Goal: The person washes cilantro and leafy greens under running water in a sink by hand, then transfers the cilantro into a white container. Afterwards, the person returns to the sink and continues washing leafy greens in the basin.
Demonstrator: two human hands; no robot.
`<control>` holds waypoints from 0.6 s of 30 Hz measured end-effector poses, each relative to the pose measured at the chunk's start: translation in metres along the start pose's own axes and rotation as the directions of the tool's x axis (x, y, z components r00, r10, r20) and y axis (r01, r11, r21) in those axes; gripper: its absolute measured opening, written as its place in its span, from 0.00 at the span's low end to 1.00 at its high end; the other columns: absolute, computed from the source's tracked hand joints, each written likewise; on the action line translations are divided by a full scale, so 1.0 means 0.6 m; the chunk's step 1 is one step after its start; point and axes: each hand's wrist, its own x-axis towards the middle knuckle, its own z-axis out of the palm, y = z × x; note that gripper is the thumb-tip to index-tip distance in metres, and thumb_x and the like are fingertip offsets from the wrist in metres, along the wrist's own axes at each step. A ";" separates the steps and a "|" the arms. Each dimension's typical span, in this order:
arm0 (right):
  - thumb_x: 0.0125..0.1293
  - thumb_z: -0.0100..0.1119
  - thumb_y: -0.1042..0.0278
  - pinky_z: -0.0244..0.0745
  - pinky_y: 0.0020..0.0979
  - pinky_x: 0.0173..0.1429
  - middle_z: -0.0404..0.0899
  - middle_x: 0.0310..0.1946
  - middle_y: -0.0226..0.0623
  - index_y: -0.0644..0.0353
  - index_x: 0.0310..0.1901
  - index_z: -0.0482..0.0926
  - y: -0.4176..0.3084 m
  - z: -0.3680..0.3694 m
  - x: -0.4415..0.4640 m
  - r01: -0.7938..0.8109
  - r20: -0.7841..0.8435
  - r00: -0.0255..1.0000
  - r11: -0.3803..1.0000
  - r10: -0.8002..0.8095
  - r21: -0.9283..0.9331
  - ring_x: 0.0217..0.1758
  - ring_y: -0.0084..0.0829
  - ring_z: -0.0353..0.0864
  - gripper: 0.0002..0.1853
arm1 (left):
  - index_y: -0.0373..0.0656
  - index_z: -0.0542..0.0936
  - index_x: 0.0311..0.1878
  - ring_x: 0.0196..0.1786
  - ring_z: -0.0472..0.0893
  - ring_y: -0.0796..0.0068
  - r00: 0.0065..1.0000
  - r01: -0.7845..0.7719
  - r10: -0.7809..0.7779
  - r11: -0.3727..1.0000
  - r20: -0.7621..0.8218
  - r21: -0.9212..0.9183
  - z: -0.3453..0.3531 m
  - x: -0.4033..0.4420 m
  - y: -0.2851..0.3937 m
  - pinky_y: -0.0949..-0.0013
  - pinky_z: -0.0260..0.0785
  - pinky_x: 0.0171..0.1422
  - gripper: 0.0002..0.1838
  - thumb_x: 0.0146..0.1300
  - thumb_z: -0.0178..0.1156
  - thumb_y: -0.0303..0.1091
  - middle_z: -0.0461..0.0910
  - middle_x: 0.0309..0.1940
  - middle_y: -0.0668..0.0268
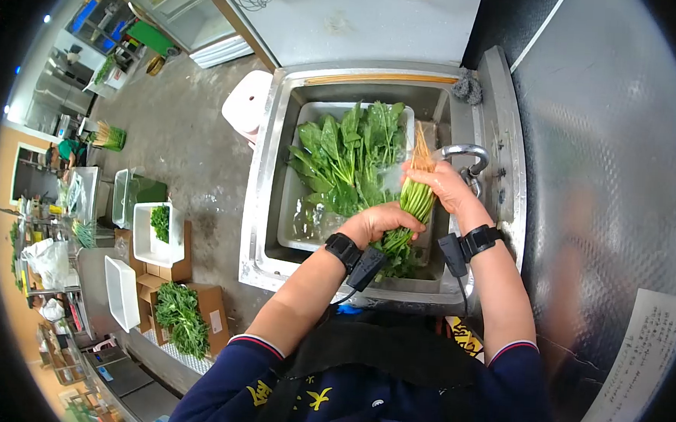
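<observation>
Over the metal sink, a bunch of leafy greens with long green stems is held in both hands. Its stringy orange-brown roots point up and away, and its leaves hang toward my body. My left hand is closed round the stems near the leaves. Higher up, my right hand grips the stems just below the roots, beside the curved faucet. Left of the bunch, large green leaves lie in a white tub of water inside the sink.
A grey scouring pad sits at the sink's far right corner, near wooden sticks along the rim. A white stool stands left of the sink. Farther left are white bins and a cardboard box of greens. A metal wall rises on the right.
</observation>
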 end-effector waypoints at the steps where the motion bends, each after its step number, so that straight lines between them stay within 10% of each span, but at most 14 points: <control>1: 0.58 0.57 0.64 0.71 0.26 0.39 0.78 0.30 0.33 0.63 0.37 0.76 0.006 0.001 0.005 0.002 -0.042 0.999 0.999 -0.003 -0.033 0.34 0.25 0.76 0.11 | 0.39 0.77 0.29 0.25 0.76 0.77 0.999 0.022 -0.022 1.000 -0.026 0.013 0.001 0.001 0.003 0.75 0.67 0.30 0.03 0.51 0.61 0.27 0.77 0.22 0.67; 7: 0.59 0.57 0.57 0.69 0.26 0.32 0.76 0.25 0.33 0.61 0.32 0.75 0.040 0.007 0.023 -0.090 -0.271 0.962 0.980 0.039 -0.176 0.27 0.24 0.75 0.14 | 0.39 0.77 0.26 0.25 0.76 0.77 0.998 0.015 -0.012 0.999 -0.068 0.033 0.008 0.012 -0.024 0.75 0.67 0.30 0.04 0.51 0.61 0.28 0.78 0.22 0.67; 10: 0.62 0.55 0.56 0.72 0.26 0.33 0.77 0.26 0.34 0.62 0.35 0.75 0.037 0.009 0.027 -0.110 -0.151 0.976 0.957 0.155 0.270 0.28 0.25 0.76 0.15 | 0.38 0.77 0.28 0.25 0.76 0.77 0.997 0.016 -0.018 1.000 -0.076 -0.022 0.001 0.000 -0.027 0.75 0.67 0.31 0.05 0.51 0.61 0.28 0.77 0.22 0.67; 18: 0.65 0.49 0.55 0.72 0.29 0.31 0.75 0.22 0.36 0.64 0.34 0.74 0.027 0.034 0.038 -0.066 -0.291 0.953 0.995 0.085 0.076 0.24 0.28 0.75 0.17 | 0.38 0.77 0.30 0.25 0.76 0.77 0.997 -0.013 0.012 1.000 -0.080 -0.019 0.006 -0.015 -0.031 0.75 0.68 0.31 0.06 0.51 0.62 0.29 0.77 0.22 0.67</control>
